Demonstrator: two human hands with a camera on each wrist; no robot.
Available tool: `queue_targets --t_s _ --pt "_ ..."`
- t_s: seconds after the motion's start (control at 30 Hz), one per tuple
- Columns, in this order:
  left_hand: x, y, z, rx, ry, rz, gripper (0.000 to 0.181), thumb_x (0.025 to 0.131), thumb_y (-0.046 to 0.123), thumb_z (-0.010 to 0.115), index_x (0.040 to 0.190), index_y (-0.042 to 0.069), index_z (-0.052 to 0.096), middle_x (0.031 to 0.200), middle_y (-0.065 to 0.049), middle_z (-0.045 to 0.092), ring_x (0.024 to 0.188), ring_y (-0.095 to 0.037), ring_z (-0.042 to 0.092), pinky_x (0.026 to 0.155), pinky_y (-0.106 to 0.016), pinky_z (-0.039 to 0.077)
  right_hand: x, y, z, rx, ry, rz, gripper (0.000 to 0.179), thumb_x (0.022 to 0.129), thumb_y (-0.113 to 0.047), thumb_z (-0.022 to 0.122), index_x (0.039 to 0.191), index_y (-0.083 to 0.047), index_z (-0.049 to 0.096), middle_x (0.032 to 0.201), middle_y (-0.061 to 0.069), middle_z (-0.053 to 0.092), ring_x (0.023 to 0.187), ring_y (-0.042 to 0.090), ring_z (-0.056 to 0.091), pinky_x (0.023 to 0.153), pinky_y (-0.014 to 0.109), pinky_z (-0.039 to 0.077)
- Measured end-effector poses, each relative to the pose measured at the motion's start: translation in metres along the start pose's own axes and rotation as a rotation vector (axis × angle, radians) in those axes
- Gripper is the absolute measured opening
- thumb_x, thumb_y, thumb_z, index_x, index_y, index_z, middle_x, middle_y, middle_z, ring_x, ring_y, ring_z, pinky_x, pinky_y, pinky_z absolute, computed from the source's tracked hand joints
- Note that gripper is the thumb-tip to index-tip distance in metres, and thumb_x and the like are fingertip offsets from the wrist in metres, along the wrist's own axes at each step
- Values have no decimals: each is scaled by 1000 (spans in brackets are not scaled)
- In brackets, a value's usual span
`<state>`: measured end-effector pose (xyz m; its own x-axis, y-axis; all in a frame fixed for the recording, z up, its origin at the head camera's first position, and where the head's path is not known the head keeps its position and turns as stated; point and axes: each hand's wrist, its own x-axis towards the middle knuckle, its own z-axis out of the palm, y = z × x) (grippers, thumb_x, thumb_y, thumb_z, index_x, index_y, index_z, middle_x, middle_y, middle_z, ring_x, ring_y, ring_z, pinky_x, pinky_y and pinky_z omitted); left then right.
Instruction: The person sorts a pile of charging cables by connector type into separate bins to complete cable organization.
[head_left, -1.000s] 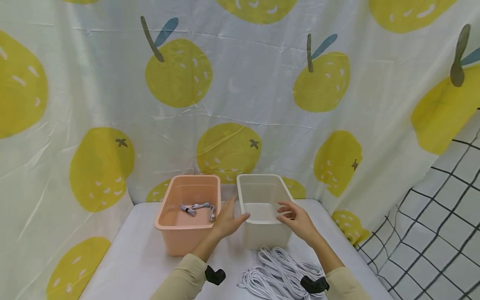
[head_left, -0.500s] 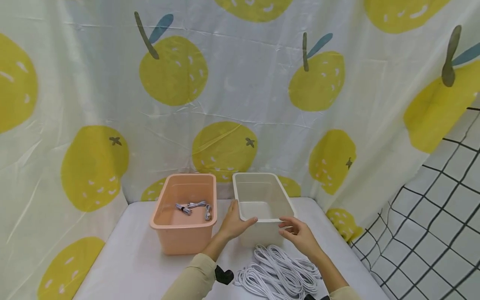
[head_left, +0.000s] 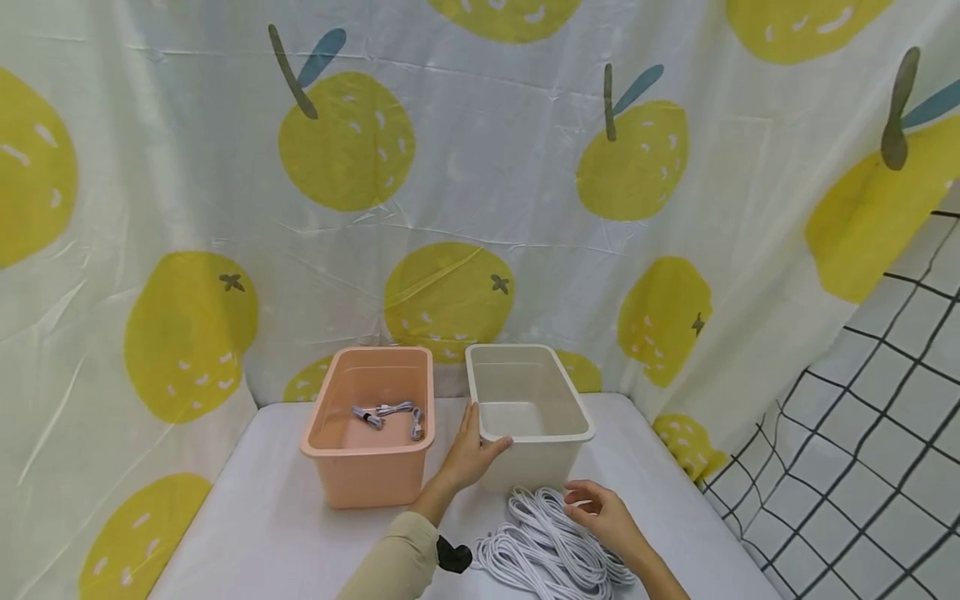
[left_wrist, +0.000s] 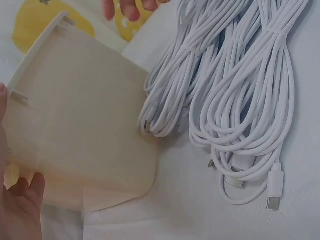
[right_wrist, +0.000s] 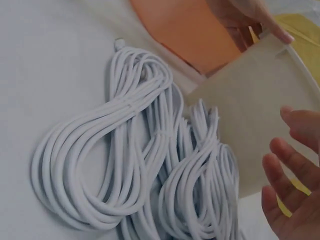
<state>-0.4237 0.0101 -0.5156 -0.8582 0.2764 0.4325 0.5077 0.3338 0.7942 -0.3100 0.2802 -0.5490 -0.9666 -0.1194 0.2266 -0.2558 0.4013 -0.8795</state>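
A cream plastic bin (head_left: 525,462) stands on the table at the centre right, nothing visible inside it. My left hand (head_left: 467,454) rests against its near left corner, fingers along the side wall and thumb at the front rim. In front of the bin lies a pile of coiled white charging cables (head_left: 551,546); a USB-C plug (left_wrist: 274,187) sticks out in the left wrist view. Just above the right part of this pile hovers my right hand (head_left: 603,517), fingers loosely bent and holding nothing. The right wrist view shows that hand (right_wrist: 295,185) apart from the cables (right_wrist: 95,165).
To the left of the cream bin stands a peach bin (head_left: 367,479) holding several small grey bundled cables (head_left: 397,409). White cloth covers the table (head_left: 247,517). A fruit-print curtain (head_left: 480,200) hangs behind, and a black wire grid (head_left: 847,433) is at the right.
My left hand has moved right from between the bins onto the cream bin's corner. My right hand has dropped from the bin's right rim to above the cables. The view shifted slightly.
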Motion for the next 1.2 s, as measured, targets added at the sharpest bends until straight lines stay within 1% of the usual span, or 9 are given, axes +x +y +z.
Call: queue_targets --t_s 0.13,0.23,0.33,0.47,0.63,0.7,0.9,1.07,1.2 --pt "-2 -3 2 -17 6 -17 101 96 33 76 158 -15 13 164 -36 10 150 -50 17 119 -60 21 -7 17 4 -84 -39 -18 43 90 -6 78 127 9 63 104 19 71 88 23 70 73 28 57" --pt "-2 -3 3 -29 -1 -24 101 96 32 75 158 -15 11 165 -36 8 151 -49 14 120 -59 19 -11 29 8 -205 -57 -68 43 87 -13 82 123 5 66 100 9 71 87 17 68 74 30 57" --pt "-3 -3 3 -42 -6 -32 100 97 31 74 158 -14 8 165 -35 6 152 -48 12 120 -59 18 -12 37 13 -295 -43 -124 43 86 -19 85 120 1 69 98 1 72 89 18 68 78 33 57" --pt "-2 -2 3 -54 -8 -35 99 98 27 73 159 -13 6 165 -35 5 152 -48 10 120 -59 17 -14 45 18 -362 -17 -189 44 84 -22 87 118 1 72 100 3 75 93 21 71 82 36 58" --pt "-3 -3 3 -64 -10 -38 99 99 29 72 158 -14 6 165 -35 4 152 -49 10 120 -59 17 -16 52 25 -564 -20 -282 48 80 -36 88 113 -2 77 106 5 77 98 26 71 85 44 57" --pt "-4 -4 3 -73 -9 -38 99 99 28 72 158 -15 6 165 -36 4 152 -49 10 120 -60 17 -18 52 28 -626 -22 -277 51 79 -41 89 113 -4 78 108 4 77 100 29 69 86 48 56" --pt "-4 -5 5 -88 -11 -48 99 99 29 72 159 -14 5 165 -35 3 152 -48 9 121 -59 15 -22 47 31 -654 -2 -228 51 76 -40 91 112 -5 80 107 4 76 99 29 69 88 51 54" --pt "-3 -5 5 -92 -15 -46 99 99 29 71 159 -12 4 167 -32 1 153 -46 7 121 -58 15 -23 42 31 -640 89 -200 41 71 -30 94 105 -10 83 99 2 77 94 29 70 83 48 56" --pt "-3 -4 5 -94 -9 -45 100 99 32 71 159 -12 5 167 -32 1 153 -46 7 121 -59 14 -20 40 32 -598 135 -141 35 68 -23 93 101 -14 84 98 0 78 97 28 72 84 45 58"
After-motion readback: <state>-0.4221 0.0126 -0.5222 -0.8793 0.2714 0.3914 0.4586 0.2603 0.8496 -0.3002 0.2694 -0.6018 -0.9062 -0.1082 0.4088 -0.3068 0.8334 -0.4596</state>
